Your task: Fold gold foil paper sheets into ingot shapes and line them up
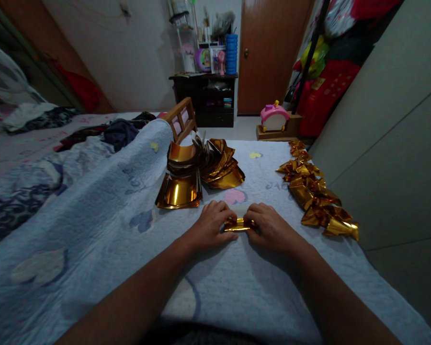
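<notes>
A narrow folded strip of gold foil paper (240,224) lies low over the pale blue quilt (233,268), held at both ends. My left hand (215,221) pinches its left end between thumb and fingers. At the other end, my right hand (269,227) is closed on the strip, its fingers curled and hiding that tip. Beyond my left hand, loose gold foil sheets (181,189) lie in fanned stacks. To the right, a row of folded gold foil pieces (316,196) runs along the quilt's edge.
A wooden chair back (182,117) stands past the foil stacks. Bunched clothes (118,132) lie on the left. A pink and white toy (274,117) sits on a wooden ledge at the far end. A pale cabinet (388,143) borders the right side, with a brown door (269,57) behind.
</notes>
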`<state>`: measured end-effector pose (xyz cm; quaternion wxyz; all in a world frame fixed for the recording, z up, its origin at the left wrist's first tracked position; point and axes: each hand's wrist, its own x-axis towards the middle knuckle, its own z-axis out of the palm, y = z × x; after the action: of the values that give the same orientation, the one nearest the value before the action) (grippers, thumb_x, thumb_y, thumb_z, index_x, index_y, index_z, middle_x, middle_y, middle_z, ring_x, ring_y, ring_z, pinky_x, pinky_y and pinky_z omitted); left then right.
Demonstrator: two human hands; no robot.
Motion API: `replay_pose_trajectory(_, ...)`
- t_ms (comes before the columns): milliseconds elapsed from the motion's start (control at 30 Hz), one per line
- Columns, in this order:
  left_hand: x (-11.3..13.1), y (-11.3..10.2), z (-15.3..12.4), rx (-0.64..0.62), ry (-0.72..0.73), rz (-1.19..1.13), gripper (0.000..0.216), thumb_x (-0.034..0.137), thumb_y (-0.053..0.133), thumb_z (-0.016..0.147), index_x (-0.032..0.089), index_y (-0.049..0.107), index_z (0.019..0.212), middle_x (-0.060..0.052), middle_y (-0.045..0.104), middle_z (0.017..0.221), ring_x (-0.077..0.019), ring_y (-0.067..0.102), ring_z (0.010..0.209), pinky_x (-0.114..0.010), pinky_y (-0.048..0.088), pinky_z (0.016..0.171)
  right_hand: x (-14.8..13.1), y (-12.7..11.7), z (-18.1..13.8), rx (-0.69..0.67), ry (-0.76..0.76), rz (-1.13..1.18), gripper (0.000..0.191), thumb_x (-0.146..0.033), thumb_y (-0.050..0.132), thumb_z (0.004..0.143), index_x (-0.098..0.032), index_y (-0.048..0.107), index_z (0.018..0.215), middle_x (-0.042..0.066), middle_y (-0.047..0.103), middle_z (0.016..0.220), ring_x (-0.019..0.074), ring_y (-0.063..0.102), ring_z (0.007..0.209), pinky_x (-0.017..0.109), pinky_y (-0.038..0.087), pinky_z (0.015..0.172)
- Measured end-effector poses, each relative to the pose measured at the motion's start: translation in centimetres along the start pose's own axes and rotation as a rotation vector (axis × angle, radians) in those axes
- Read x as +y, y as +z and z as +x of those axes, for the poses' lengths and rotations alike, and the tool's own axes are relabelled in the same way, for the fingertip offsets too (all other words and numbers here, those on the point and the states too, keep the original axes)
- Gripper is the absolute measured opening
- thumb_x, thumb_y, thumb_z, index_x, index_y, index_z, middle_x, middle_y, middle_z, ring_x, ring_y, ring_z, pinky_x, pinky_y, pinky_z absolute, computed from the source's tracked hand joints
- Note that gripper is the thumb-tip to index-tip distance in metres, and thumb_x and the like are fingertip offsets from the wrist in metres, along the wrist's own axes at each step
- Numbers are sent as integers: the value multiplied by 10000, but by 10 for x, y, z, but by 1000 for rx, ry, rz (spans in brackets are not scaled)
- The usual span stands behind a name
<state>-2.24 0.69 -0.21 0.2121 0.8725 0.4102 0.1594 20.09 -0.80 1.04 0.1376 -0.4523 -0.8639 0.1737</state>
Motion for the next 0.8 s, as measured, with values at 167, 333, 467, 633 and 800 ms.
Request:
replay_pose_trajectory(167,-4,3,3,61,97,26,116,266,659,935,218,760,968,-57,694,953,-213,568,921,-354,449,834,-1,0,2,32,-19,-25,186,-117,562,903,-170,737,876,52,669,874,183,553,866,324,372,814)
replay_pose_trajectory(333,-6,5,4,131,134,46,186,305,613,975,226,781,970,-53,737,869,-205,611,864,-348,478,806,-3,6,4,89,-53,-86,225,-274,581,987,-187,752,869,61,675,881,195,532,874,341,341,816)
replay_pose_trajectory(467,-7,7,3,175,135,23,235,326,579,995,216,782,958,-53,755,883,-186,661,835,-314,509,770,-4,10,6,103,-67,-83,258,-304,557,1014,-201,763,896,61,680,893,196,526,868,342,329,807)
replay_pose_trajectory(633,-6,4,1,198,136,-46,254,326,557,1008,211,781,979,-40,764,910,-159,705,797,-261,525,712,0,4,4,80,-76,-61,253,-282,545,1019,-221,776,937,51,681,922,195,536,890,340,336,823)
replay_pose_trajectory(800,-4,-1,1,223,125,-74,231,282,574,995,192,783,956,-44,759,884,-158,708,781,-256,531,701,11,-5,2,86,-53,-88,226,-258,564,1002,-241,789,997,67,688,1001,211,540,924,347,352,819)
